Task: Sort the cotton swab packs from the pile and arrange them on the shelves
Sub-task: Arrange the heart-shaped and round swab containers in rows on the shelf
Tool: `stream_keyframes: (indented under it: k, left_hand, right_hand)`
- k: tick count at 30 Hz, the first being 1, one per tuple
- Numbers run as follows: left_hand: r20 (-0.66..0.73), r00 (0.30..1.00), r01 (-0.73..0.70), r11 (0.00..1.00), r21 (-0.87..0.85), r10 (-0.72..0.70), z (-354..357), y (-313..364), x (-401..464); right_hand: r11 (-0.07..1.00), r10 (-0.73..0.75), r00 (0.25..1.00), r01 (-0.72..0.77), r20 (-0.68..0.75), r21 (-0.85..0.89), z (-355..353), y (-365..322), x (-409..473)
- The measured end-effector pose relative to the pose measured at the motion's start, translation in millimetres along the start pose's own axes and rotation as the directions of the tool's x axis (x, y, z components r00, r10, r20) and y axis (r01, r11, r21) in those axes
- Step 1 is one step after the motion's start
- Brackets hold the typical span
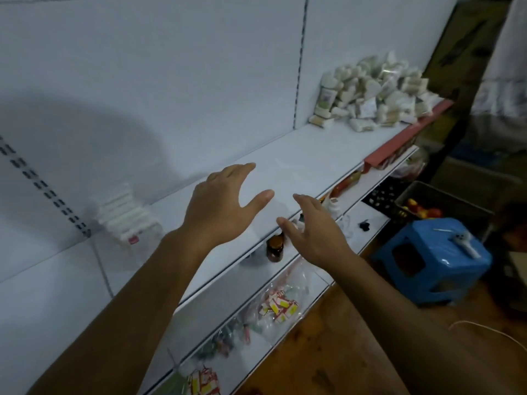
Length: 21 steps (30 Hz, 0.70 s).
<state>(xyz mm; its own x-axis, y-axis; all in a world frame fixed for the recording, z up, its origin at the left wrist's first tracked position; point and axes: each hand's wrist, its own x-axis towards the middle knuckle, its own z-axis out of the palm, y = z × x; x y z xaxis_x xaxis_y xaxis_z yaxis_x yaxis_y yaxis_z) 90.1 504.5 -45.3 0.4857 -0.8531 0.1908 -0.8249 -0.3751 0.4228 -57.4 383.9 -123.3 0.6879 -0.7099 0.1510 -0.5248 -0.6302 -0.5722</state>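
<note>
Both hands, left (pixel 221 203) and right (pixel 315 232), spread, holding nothing, swab pile (pixel 373 95) blurred

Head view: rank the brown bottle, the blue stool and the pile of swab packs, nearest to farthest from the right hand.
From the right hand:
1. brown bottle, just left, lower shelf.
2. blue stool, right, on the floor.
3. pile of swab packs, far end of the top shelf.

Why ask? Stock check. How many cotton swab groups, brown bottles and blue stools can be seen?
Loose pile of white cotton swab packs: 1
Neat row of white cotton swab packs: 1
Brown glass bottle: 1
Blue plastic stool: 1
Total: 4
</note>
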Motion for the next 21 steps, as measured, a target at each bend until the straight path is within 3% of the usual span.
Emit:
stream_keyframes:
  k: [12, 21]
  left_hand:
    - [0.080, 0.984, -0.146, 0.981, -0.131, 0.158, 110, 75, 232]
    - [0.071, 0.989, -0.125, 0.989, -0.080, 0.130, 146, 113, 366]
  right_hand:
    - [0.982, 0.178, 0.981, -0.182, -0.080, -0.051, -89, 153, 158]
    - [0.984, 0.176, 0.981, -0.177, -0.079, -0.001, -123, 238, 282]
